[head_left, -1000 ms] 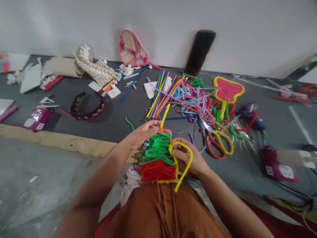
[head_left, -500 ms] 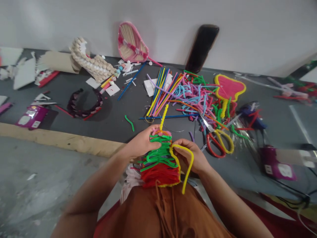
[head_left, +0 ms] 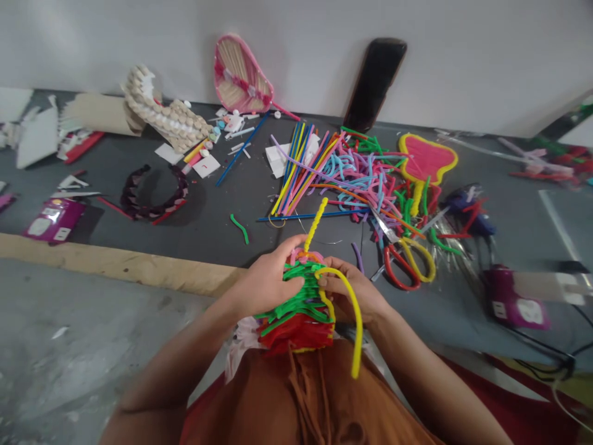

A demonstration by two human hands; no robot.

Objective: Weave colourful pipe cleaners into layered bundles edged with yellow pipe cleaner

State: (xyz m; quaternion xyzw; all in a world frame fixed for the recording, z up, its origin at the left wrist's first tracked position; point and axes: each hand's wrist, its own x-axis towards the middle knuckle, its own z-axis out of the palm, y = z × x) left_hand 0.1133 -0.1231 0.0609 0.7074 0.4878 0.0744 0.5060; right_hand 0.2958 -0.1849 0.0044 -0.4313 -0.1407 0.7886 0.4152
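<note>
Close to my body I hold a craft piece (head_left: 303, 296) built from rows of green and red pipe cleaners, with a yellow edge on its right side. A twisted yellow stem (head_left: 317, 224) sticks up from its top. My left hand (head_left: 264, 281) is closed around the left side, thumb lying across the green rows. At the right edge, my right hand (head_left: 354, 289) pinches a yellow pipe cleaner (head_left: 356, 321) against the piece. The free end of that pipe cleaner arcs over and hangs down. Some right-hand fingers are hidden behind the piece.
Beyond my hands lie loose pipe cleaners (head_left: 356, 170), scissors (head_left: 402, 262) and a pink fan shape with yellow edging (head_left: 427, 161). A phone (head_left: 376, 83) and a pink leaf-shaped fan (head_left: 241, 77) lean on the wall. A dark headband (head_left: 155, 210) rests at left.
The yellow pipe cleaner's free end has swung outward to the right and lower. The craft piece and its stem have tilted, the stem tip leaning right. Both hands keep their hold.
</note>
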